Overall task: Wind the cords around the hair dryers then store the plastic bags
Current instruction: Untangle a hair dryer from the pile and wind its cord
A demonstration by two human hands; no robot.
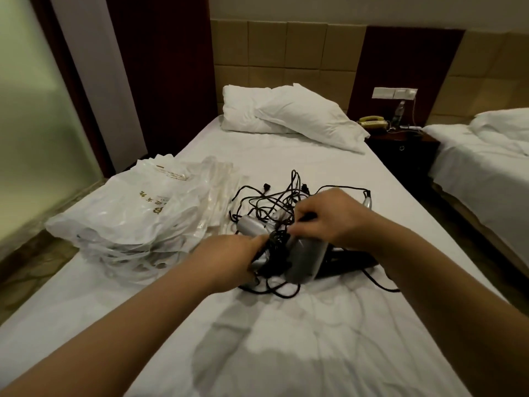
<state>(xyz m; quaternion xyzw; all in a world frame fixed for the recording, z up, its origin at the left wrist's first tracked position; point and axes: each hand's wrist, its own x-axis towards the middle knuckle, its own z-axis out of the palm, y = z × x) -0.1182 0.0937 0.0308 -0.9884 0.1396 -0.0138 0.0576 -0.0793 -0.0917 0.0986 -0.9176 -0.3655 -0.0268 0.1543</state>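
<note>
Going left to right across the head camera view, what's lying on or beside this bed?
Plastic bags → left hand → tangled hair dryers and their cords → nightstand with the telephone → second bed.

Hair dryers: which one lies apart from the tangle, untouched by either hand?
The silver hair dryer at the pile's far right edge, beyond the right hand. The others sit in the cords under both hands.

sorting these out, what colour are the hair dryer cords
Black cords, tangled on the white bed; clearest in the head view.
</note>
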